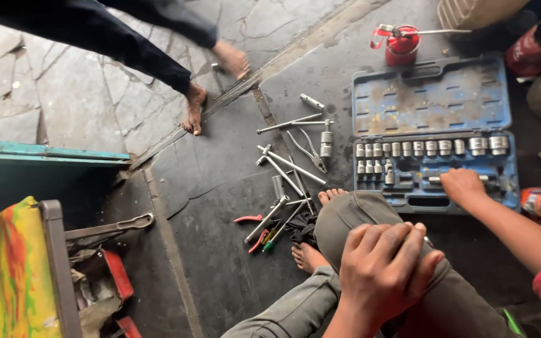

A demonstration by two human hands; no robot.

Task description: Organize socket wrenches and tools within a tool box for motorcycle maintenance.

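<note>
My right hand (463,186) reaches into the lower tray of an open blue socket case (430,100). Its fingers curl over a short metal bar (434,179) lying below the rows of chrome sockets (430,149). My left hand (384,263) rests on my bent knee in grey trousers, fingers drawn together. A small glint of metal (429,240) shows at its far edge, and whether the hand holds it is unclear. My bare feet (308,255) stand beside loose tools.
Wrenches, long socket bars and pliers (292,164) lie scattered on the dark floor left of the case, with red-handled pliers (253,228) nearer me. A red oil can (401,44) stands beyond the case. Another person's bare feet (194,109) step past at the back. A toolbox (104,275) sits lower left.
</note>
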